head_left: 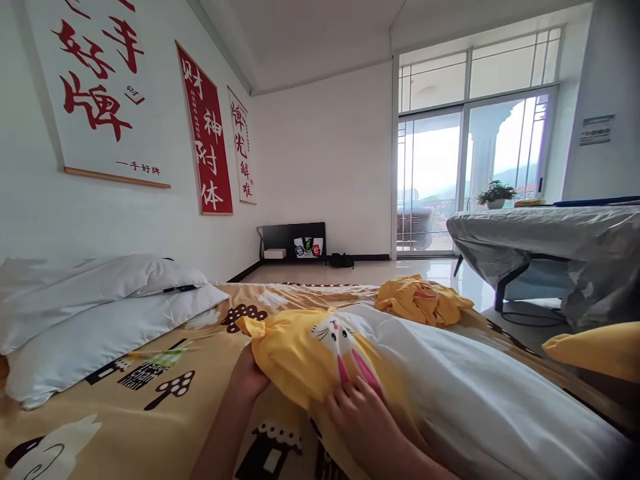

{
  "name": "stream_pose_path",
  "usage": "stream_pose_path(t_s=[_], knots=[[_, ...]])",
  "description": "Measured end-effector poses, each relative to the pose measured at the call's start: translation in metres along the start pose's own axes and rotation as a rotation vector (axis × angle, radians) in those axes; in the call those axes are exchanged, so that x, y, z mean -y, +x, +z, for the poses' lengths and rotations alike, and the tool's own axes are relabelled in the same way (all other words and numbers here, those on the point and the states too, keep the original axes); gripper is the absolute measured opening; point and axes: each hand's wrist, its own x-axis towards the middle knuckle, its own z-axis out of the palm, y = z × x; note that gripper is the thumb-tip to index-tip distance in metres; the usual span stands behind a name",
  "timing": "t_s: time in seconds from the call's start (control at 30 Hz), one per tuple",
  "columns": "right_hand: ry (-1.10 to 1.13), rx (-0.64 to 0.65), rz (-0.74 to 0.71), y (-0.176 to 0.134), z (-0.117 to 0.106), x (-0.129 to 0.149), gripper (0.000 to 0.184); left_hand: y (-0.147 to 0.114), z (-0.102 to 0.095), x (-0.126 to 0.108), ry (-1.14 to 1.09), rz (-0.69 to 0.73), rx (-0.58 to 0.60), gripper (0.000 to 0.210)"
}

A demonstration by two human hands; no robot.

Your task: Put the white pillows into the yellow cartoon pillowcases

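A white pillow [475, 360] lies across the patterned bed sheet [200, 407], its far-left end inside a yellow pillowcase [290, 353] with a white rabbit face and pink ears. My left hand [255, 373] is closed on the pillowcase near its left corner, the fingertips hidden behind the cloth. Over by the rabbit's ears, my right hand [357, 413] has its fingers curled into the yellow fabric. The right part of the pillow is bare.
Two white pillows [110, 333] are stacked at the left. A crumpled yellow cloth [420, 300] lies behind the pillow, and another yellow piece [600, 350] is at the right. Beyond the bed stands a plastic-covered table [550, 230] with a potted plant [496, 195].
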Motion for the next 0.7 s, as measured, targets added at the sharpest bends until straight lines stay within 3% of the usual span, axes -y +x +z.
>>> stream_pose_path(t_s=[0.13, 0.27, 0.37, 0.47, 0.53, 0.6, 0.7], knots=[[0.008, 0.031, 0.017, -0.008, -0.04, -0.024, 0.012, 0.009, 0.026, -0.004, -0.087, 0.029, 0.005, 0.043], [-0.067, 0.098, -0.091, -0.034, -0.024, -0.013, 0.005, -0.004, 0.04, 0.007, -0.06, 0.004, -0.07, 0.04], [0.106, 0.298, -0.113, -0.039, -0.021, -0.005, 0.008, -0.019, 0.034, 0.02, 0.002, 0.047, -0.078, 0.037], [0.458, 0.484, -0.103, -0.011, -0.053, -0.018, 0.014, -0.031, 0.019, 0.031, 0.102, 0.156, -0.098, 0.029], [0.613, 0.411, -0.028, 0.021, -0.078, -0.035, 0.017, -0.037, 0.012, 0.036, 0.142, 0.164, -0.065, 0.022], [0.672, 0.23, 0.082, 0.054, -0.092, -0.051, 0.021, -0.042, 0.01, 0.04, 0.14, 0.143, 0.016, 0.018], [0.792, 0.156, 0.079, 0.092, -0.091, -0.062, 0.015, -0.044, 0.007, 0.046, 0.108, 0.147, 0.108, 0.017]])
